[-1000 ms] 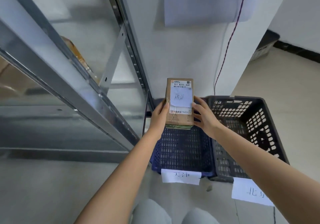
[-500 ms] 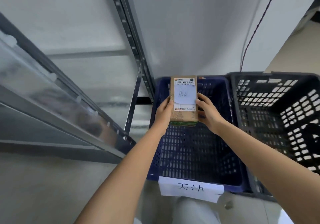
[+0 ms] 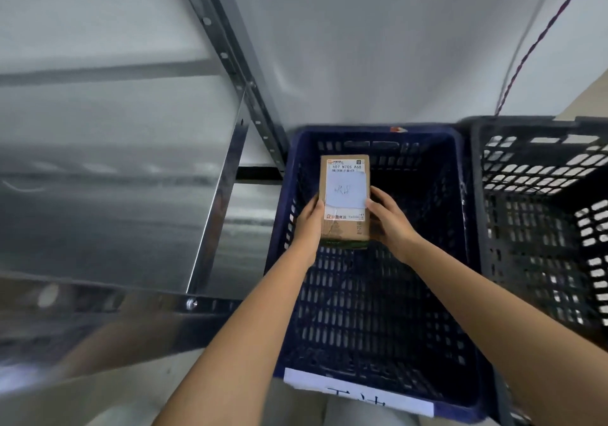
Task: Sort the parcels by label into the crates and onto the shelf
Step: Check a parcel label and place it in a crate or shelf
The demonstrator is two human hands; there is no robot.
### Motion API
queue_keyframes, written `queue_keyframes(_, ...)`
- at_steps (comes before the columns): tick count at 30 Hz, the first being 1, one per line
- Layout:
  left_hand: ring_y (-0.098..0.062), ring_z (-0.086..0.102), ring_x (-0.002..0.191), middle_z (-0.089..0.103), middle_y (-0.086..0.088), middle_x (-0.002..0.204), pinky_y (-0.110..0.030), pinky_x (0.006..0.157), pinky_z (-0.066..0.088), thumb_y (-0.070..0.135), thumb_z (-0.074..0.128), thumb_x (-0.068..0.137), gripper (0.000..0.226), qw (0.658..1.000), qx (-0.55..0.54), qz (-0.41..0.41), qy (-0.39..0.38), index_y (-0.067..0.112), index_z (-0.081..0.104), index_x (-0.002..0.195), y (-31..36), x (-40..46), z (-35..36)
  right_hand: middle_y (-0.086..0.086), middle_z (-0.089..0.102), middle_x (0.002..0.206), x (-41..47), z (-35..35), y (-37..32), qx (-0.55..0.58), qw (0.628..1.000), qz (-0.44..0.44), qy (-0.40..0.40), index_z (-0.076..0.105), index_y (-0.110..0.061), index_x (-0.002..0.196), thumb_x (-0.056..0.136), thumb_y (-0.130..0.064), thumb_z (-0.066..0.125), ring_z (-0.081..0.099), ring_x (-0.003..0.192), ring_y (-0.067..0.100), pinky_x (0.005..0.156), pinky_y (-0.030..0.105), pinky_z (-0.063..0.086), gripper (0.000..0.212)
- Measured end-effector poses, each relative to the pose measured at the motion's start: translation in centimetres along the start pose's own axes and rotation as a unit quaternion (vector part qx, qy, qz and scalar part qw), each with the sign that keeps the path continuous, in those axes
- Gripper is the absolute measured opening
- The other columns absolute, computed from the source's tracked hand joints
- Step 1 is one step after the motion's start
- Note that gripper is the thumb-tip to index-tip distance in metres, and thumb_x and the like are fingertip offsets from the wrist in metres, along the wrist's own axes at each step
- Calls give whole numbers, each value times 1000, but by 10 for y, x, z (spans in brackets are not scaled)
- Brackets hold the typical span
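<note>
A small brown cardboard parcel (image 3: 344, 200) with a white shipping label and a handwritten note is held inside the dark blue slatted crate (image 3: 368, 310). My left hand (image 3: 309, 220) grips its left side and my right hand (image 3: 388, 218) grips its right side. The parcel hangs above the crate's floor, towards the far end. A white paper label (image 3: 358, 396) with handwriting is fixed to the crate's near rim.
A black slatted crate (image 3: 539, 228) stands right of the blue one, touching it. A metal shelf rack (image 3: 210, 169) with slotted uprights fills the left. A white wall lies behind the crates, with a red cord (image 3: 539, 37) hanging at the right.
Both hands have carried the parcel down from above the crates into the blue crate. The view has tilted down and moved closer to the crates.
</note>
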State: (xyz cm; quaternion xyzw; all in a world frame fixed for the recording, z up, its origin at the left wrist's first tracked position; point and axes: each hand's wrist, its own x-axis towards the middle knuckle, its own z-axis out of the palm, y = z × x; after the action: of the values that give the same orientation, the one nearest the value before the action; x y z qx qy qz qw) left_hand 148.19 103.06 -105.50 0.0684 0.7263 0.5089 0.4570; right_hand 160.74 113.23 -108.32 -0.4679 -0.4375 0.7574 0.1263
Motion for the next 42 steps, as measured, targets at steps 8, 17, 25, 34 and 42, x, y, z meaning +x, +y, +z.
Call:
queue_keyframes(8,-21,58,117,60,-3,135,-30,83,46,36,38,105,42,999,14,-51,14,31,40,147,-21,50,14,0,61,131,60,-14,22,-6,999,36,-2,40,-34,146,95,-35,63,58,121,22,107,52,44,57)
queue_keyframes(17,-18,62,108,61,-4,132,-33,88,51,35,38,106,41,996,2,-79,46,30,44,146,-52,95,12,1,60,132,96,-7,43,-31,998,49,-8,34,-37,149,98,-30,58,57,121,22,103,52,46,56)
queue_keyframes(25,-23,60,116,61,-1,132,-46,103,47,40,44,103,37,992,-9,-107,68,37,52,138,-69,127,18,3,55,140,123,-9,56,-35,998,46,5,33,-34,150,99,-29,56,54,125,22,107,50,44,56)
queue_keyframes(34,-23,59,117,60,0,133,-35,94,50,37,38,105,39,990,3,-113,83,31,49,142,-75,141,12,8,55,138,135,2,65,-31,998,51,14,37,-31,148,100,-19,55,55,124,25,104,50,47,53)
queue_keyframes(42,-12,53,106,55,3,130,-17,71,45,31,40,105,40,987,-12,-88,132,29,44,145,-86,139,19,8,55,137,140,7,82,-42,998,21,52,44,-32,144,99,-19,57,56,122,25,98,46,53,49)
